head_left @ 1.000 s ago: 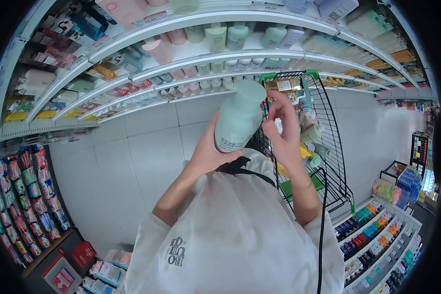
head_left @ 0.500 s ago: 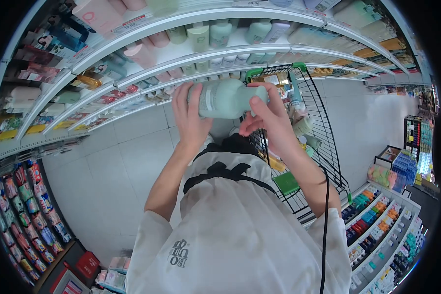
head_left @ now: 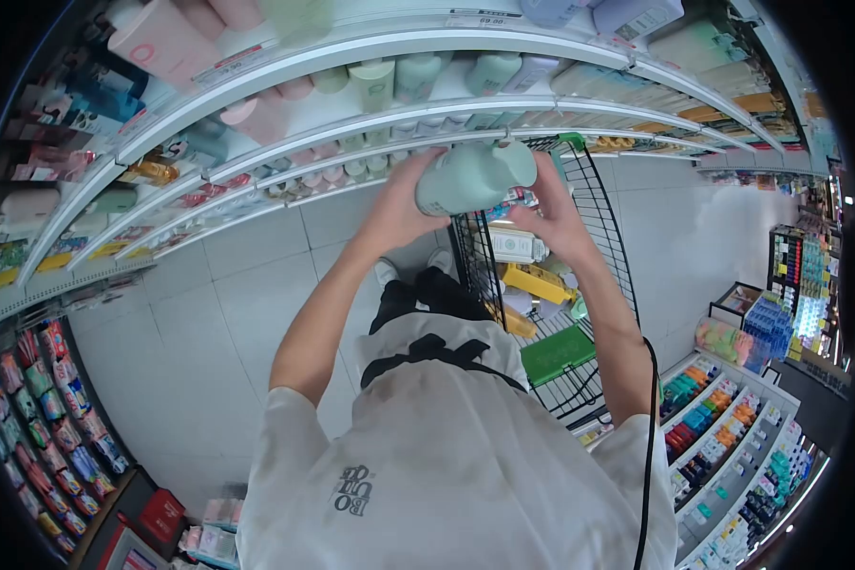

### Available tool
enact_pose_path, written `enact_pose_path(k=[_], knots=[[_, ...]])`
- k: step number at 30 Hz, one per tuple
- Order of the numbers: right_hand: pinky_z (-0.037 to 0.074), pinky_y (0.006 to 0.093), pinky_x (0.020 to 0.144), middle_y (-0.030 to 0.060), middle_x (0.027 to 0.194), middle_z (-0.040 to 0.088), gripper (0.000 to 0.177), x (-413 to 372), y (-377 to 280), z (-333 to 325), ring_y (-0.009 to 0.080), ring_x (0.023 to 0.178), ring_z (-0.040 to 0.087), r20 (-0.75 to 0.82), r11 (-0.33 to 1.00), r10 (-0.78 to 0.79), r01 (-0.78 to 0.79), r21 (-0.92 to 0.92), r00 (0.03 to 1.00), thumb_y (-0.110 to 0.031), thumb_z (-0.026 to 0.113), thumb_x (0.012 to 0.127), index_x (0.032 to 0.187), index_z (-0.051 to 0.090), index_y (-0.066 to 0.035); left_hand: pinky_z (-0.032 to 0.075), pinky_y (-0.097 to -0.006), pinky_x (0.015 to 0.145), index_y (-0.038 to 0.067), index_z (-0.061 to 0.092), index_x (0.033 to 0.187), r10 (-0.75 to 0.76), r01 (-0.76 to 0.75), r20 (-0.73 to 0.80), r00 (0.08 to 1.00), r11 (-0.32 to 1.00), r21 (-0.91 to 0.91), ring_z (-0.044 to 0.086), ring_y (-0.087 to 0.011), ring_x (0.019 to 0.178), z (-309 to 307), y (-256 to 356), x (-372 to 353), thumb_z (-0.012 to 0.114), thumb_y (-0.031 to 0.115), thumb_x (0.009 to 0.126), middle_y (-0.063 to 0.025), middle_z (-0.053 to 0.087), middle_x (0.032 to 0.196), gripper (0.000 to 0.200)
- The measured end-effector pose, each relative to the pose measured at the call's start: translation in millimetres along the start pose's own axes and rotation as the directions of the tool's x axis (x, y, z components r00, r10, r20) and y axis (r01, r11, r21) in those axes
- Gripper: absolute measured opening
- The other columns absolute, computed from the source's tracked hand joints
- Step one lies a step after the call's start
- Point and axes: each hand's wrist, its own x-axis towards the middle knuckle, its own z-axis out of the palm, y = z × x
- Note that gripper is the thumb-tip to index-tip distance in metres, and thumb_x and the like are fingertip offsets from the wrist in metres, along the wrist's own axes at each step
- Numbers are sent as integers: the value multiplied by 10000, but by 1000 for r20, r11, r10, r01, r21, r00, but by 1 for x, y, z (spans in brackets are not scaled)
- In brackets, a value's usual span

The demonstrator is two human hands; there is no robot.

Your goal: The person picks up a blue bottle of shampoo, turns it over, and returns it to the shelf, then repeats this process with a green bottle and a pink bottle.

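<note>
A pale green bottle [head_left: 461, 180] is tilted in front of the shelves, its rounded cap end [head_left: 517, 163] pointing right. My left hand [head_left: 401, 207] is closed around its base end, with some fingers hidden behind it. At the cap end, my right hand [head_left: 559, 220] has its fingers curled against the cap's side, partly hidden; its thumb stands lower, apart from the cap. Below my right hand is the shopping cart [head_left: 617, 228], holding a white package [head_left: 518, 244], a yellow package [head_left: 540, 283] and other goods.
Curved-looking shelves [head_left: 351, 131] of bottles run across the front, with similar green bottles [head_left: 416, 78] on them. Tiled floor [head_left: 247, 285] lies to the left. A rack of packets [head_left: 62, 408] stands at lower left, and stocked shelves [head_left: 722, 427] at lower right.
The bottle has turned so its cap end tips up, and has shifted slightly right. My right thumb has come away from the cap. More of the cart's contents now shows.
</note>
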Motion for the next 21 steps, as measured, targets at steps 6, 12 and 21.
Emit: enact_pose_path(k=[6,12,21], knots=[[454,309,868,62,1071,621,453,19,15,9,153,971,583,-32,999,-12,13,31,999,-197,723,818,1202,547,-34,308,-353,1080,48,244,1451,-121,290,375,919,851,-438,379,-267,1309,38,-11,2,838,98,570,-165,393,1404,1064],[451,311,874,61,1043,628,458,51,54,1,154,977,581,-109,1000,-4,3,-10,994,-139,739,775,1174,548,-20,316,-385,1073,85,116,1493,-203,253,157,966,855,-452,368,-270,1316,59,-41,-6,800,154,696,-159,316,1450,1053],[423,359,915,133,1126,551,518,181,127,-10,270,1034,541,-355,849,-527,459,-261,772,-81,794,665,1104,525,-23,477,-280,747,39,515,1247,-868,859,-137,476,493,-139,597,-145,853,19,-159,-311,555,157,904,-80,644,969,365]])
